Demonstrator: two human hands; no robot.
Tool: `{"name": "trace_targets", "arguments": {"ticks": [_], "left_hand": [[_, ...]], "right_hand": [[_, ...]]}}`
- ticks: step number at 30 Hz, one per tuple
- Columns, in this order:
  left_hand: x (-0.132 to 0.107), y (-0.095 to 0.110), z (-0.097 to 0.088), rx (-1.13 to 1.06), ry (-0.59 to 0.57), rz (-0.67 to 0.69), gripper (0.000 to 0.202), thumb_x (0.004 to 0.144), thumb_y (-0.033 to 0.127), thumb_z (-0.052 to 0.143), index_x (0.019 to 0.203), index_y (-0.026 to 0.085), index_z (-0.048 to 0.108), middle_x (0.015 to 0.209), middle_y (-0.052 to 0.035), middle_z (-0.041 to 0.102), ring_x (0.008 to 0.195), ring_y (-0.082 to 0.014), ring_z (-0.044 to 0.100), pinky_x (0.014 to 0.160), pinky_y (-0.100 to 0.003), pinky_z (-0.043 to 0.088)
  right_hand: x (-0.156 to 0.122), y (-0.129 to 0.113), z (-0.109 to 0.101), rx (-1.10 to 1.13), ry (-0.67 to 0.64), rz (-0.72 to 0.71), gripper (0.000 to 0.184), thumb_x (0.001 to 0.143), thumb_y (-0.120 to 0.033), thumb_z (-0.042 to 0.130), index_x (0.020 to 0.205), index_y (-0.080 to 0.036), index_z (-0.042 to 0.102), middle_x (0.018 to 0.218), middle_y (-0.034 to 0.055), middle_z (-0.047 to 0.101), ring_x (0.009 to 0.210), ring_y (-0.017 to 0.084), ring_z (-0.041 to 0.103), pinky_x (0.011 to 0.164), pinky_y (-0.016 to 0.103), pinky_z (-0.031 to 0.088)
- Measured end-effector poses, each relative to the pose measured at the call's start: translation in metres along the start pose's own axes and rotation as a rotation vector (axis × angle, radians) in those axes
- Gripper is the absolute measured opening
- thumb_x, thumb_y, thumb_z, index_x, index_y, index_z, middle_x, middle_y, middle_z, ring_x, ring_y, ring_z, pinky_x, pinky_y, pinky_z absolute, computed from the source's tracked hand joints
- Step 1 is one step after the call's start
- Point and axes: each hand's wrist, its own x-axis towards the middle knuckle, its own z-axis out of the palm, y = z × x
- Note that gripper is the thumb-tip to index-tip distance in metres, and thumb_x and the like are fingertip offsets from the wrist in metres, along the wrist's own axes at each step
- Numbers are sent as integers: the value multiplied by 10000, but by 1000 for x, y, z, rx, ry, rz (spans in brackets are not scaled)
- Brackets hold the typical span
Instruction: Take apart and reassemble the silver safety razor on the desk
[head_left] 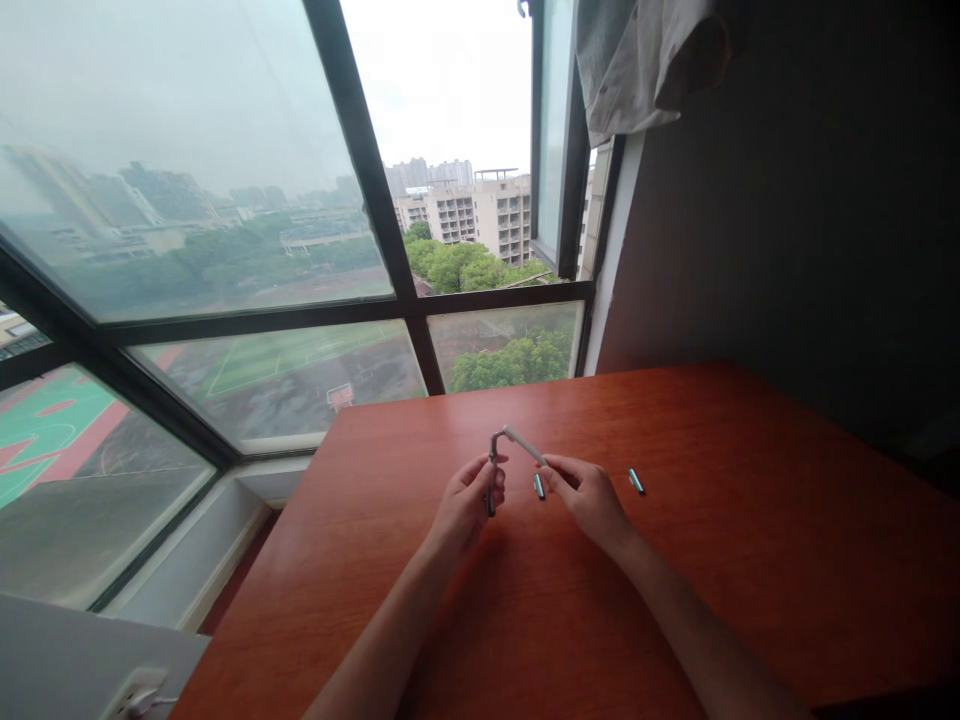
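My left hand (470, 497) is closed around a dark, shiny handle, apparently a razor handle (492, 498), held upright with its bent metal neck at the top. In my right hand (587, 497), a slim pale stick (525, 444) is pinched between thumb and fingers. Its far tip slants up to the left and meets or nearly meets the bent neck; contact is too small to make out. Just beside the right fingertips lies a small teal-and-dark piece like a razor cartridge (538, 487). A similar cartridge (637, 481) rests to the right of that hand.
Both forearms reach over a reddish-brown wooden table (750, 560). Beyond its far and left edges stand dark-framed windows (420, 300), one pane swung out. A pale curtain (630, 70) hangs at upper right beside a dark wall. A socket with a plug (142, 697) is at lower left.
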Motion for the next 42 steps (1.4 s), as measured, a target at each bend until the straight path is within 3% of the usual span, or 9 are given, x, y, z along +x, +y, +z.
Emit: {"name": "trace_targets", "arguments": {"ticks": [42], "left_hand": [[-2,1,4,-59,-44,-57,363,729,367,751,982,119,668,691,-2,514,549,-58,436,522,-186,338]], "right_hand": [[0,-3,1,-39,33,-33,295,877,-357,509,921,-157,723,754,49,701,646,178,616,584,244,458]]}}
